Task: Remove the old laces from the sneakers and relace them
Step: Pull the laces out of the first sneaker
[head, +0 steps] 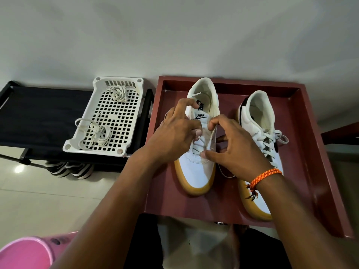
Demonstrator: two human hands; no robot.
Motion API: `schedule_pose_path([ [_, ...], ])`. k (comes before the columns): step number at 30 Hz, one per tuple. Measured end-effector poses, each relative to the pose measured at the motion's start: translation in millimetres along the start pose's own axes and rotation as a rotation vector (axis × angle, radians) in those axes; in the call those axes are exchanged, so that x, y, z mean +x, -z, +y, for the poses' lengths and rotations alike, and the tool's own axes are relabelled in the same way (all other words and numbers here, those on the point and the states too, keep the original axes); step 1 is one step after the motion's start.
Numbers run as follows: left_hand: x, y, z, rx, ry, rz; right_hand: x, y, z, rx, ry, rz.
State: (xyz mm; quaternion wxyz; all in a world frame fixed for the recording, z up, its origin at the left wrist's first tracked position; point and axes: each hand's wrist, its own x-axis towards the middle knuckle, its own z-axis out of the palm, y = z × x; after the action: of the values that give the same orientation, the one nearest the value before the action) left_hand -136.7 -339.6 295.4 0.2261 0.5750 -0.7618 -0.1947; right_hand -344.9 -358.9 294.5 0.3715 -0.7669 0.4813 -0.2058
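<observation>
Two white sneakers with tan gum soles sit side by side, toes toward the person, in a dark red tray.

Left sneaker: partly laced. Both hands work over its tongue and eyelet rows.
- Left hand: fingers curled over the sneaker's left eyelet row, index finger raised toward the collar. The thumb lies against the lace crossings. Grip appears to be on a lace, though the exact pinch is hidden under the fingers.
- Right hand: thumb and index finger pinch a lace strand near the tongue label; the lower fingers press the lace near the bottom eyelets. An orange braided bracelet is on this wrist.
- A loose run of lace trails onto the tray floor between the two shoes.

Right sneaker: laced through its rows, loose lace loops lying off to its right side. The right forearm crosses over its toe.

Left of the tray, a white perforated basket rests on a black rack. Two bundles of cream laces lie inside, one near the far end and one near the close end, with a loop hanging over the basket's left rim.

Striped footwear sits under the rack on the tiled floor. A pink plastic object shows at lower left.
</observation>
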Motion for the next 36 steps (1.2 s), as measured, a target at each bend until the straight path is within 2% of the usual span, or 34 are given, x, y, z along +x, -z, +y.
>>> schedule_pose_path([
  [2,0.0,1.9,-1.7,-0.014,-0.027,-0.001,0.0,-0.4,-0.7,0.002,-0.006,-0.003],
  [5,0.4,8.1,-6.5,-0.067,0.025,0.01,-0.3,-1.1,-0.5,0.007,-0.011,-0.006],
  [9,-0.1,26.2,-18.5,-0.271,0.265,0.201,-0.4,-1.6,2.8,0.018,-0.029,-0.02],
  [12,-4.0,26.3,-24.2,-0.096,0.392,0.237,-2.1,-2.5,2.6,0.017,-0.024,-0.029],
  [17,4.5,11.5,-9.8,-0.015,0.301,0.294,-3.3,-13.3,-3.1,-0.043,-0.014,-0.017],
  [22,0.6,1.0,1.4,-0.047,0.37,0.155,-2.9,-35.7,-7.0,-0.113,0.018,0.081],
  [29,4.4,8.1,-4.6,-0.168,0.412,0.098,-1.2,-52.1,-17.6,-0.298,0.049,0.194],
  [36,3.3,12.4,-9.5,-0.283,0.408,0.036,-2.3,-43.6,-27.9,-0.287,0.068,0.196],
])
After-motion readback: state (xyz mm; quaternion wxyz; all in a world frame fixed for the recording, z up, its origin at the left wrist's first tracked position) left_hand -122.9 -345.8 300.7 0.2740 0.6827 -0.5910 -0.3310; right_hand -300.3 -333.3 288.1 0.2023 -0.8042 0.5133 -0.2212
